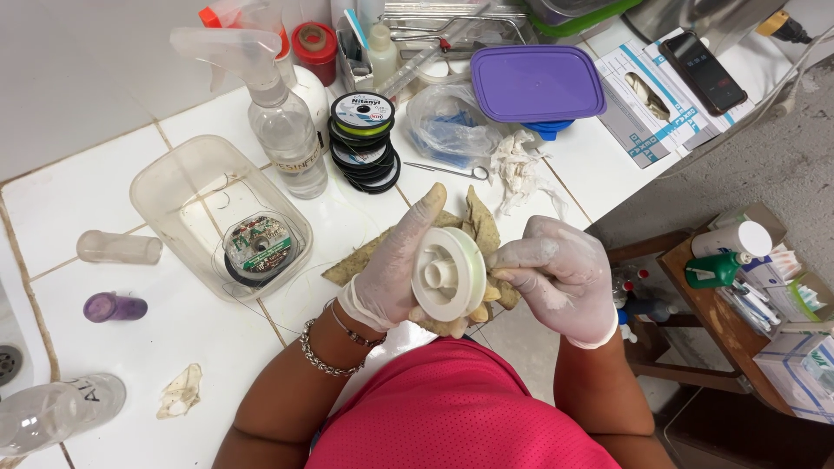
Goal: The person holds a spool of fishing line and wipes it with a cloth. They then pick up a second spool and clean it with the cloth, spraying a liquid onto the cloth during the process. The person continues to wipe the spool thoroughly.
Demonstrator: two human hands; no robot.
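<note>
So my left hand (391, 274) is gloved and wrapped around a white plastic spool (449, 275), thumb up along its back and fingers curled behind it, holding it face-up right over the counter edge, just above a scrap of tan cloth (469, 227). My right hand (560, 278), also gloved, has its fingers bunched together pinching at the spool's right rim. I can't tell if there's line between the fingertips, too fine to see.

Looks to me like I'm mid-way through handling the line on this spool, so the next move probably wants a steady left grip and small, careful finger work on the right.

Room-wise: the clear tub (217, 217) with another spool sits close on the left, the spray bottle (282, 122) and stack of line spools (363, 139) are just behind, small scissors (447, 170) too. Counter drops off right under my right wrist, so open space is mostly toward me.
</note>
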